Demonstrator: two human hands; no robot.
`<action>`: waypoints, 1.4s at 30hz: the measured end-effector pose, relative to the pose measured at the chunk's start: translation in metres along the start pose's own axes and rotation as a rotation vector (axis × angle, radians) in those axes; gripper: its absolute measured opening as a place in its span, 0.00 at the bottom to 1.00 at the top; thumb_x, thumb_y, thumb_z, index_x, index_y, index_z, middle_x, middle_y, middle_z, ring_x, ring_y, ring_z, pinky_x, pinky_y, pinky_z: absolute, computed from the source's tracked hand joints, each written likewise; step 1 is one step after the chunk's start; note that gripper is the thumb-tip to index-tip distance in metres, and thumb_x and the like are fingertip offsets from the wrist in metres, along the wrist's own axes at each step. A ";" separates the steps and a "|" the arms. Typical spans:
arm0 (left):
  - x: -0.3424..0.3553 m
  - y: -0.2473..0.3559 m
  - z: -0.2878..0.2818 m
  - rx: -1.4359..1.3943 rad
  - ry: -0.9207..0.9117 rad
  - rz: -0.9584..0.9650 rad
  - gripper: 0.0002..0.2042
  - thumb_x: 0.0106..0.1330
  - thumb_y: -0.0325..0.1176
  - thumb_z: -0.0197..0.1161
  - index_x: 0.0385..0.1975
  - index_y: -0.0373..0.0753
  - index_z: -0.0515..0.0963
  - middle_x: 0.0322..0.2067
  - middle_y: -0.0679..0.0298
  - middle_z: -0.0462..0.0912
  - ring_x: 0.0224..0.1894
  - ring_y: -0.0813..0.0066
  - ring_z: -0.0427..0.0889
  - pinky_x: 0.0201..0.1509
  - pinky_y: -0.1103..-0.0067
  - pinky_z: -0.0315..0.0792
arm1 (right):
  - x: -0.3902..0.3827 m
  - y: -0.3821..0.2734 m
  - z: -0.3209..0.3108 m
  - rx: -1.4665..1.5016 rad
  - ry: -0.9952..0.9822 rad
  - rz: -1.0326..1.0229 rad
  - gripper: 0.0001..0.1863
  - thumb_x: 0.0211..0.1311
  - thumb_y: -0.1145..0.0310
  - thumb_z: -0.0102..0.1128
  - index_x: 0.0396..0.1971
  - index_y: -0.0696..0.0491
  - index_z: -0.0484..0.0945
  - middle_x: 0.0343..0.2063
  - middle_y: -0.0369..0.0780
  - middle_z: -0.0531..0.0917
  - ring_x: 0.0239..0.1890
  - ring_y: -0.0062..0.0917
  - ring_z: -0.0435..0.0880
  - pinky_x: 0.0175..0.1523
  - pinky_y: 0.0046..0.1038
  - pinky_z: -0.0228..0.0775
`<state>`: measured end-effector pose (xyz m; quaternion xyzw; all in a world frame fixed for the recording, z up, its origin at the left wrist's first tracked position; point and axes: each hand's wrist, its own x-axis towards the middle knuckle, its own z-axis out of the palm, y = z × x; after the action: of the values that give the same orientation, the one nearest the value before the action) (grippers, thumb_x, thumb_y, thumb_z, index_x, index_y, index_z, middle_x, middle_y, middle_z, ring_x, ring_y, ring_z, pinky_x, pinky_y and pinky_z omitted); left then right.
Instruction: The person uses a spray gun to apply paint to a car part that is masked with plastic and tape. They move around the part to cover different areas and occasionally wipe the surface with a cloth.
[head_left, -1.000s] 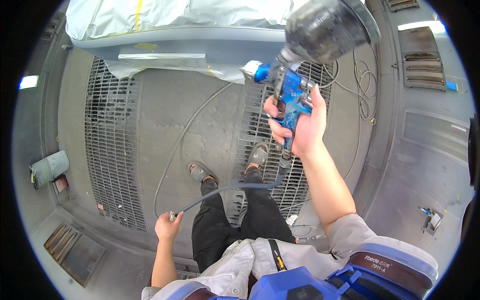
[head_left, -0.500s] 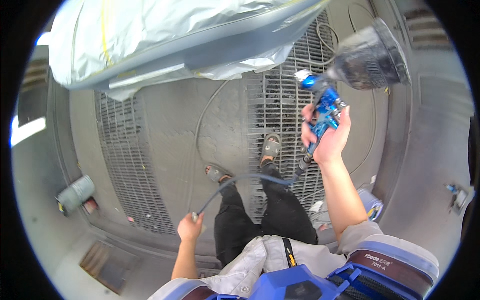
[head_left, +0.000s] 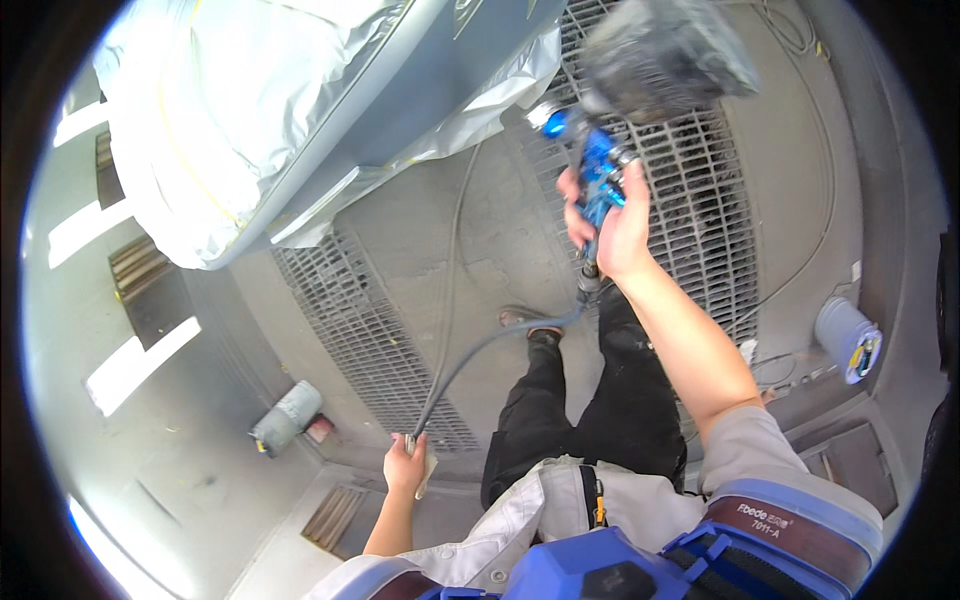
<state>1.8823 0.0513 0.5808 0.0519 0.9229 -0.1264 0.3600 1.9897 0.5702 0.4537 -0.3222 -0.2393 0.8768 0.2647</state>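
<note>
My right hand (head_left: 622, 228) is wrapped round the handle of a blue spray gun (head_left: 598, 165), its fingers closed on the grip. A dark, paint-stained cup (head_left: 665, 62) sits on top of the gun, blurred by motion. The gun's nozzle end is close to a grey body panel (head_left: 372, 140) edged with white masking film (head_left: 265, 110); a gap shows between them. From the handle's base a dark air hose (head_left: 487, 345) curves down to my left hand (head_left: 403, 468), which is closed round it. A pale, cloth-like piece (head_left: 427, 474) hangs beside that palm.
Floor gratings (head_left: 365, 325) run on either side of a grey, dusty floor strip. A grey cylindrical container (head_left: 288, 415) lies at the left wall, and a bluish bucket (head_left: 845, 335) at the right. A thin loose hose (head_left: 828, 190) trails along the right floor.
The view has swung, and my body has stepped and turned. The spray gun now appears further left and higher, nearer the panel's right end. Both hands keep their grips.
</note>
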 end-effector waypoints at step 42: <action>0.102 -0.397 0.003 -0.423 0.315 0.320 0.13 0.59 0.36 0.78 0.35 0.36 0.82 0.32 0.55 0.84 0.35 0.49 0.84 0.41 0.63 0.77 | -0.110 0.310 0.234 -0.209 -0.218 -0.038 0.46 0.70 0.24 0.29 0.45 0.58 0.73 0.36 0.39 0.78 0.14 0.19 0.64 0.20 0.27 0.60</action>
<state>1.7349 -0.3317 0.5874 0.1392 0.9533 0.1366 0.2308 1.8036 0.2135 0.4774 -0.2464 -0.3627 0.8718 0.2186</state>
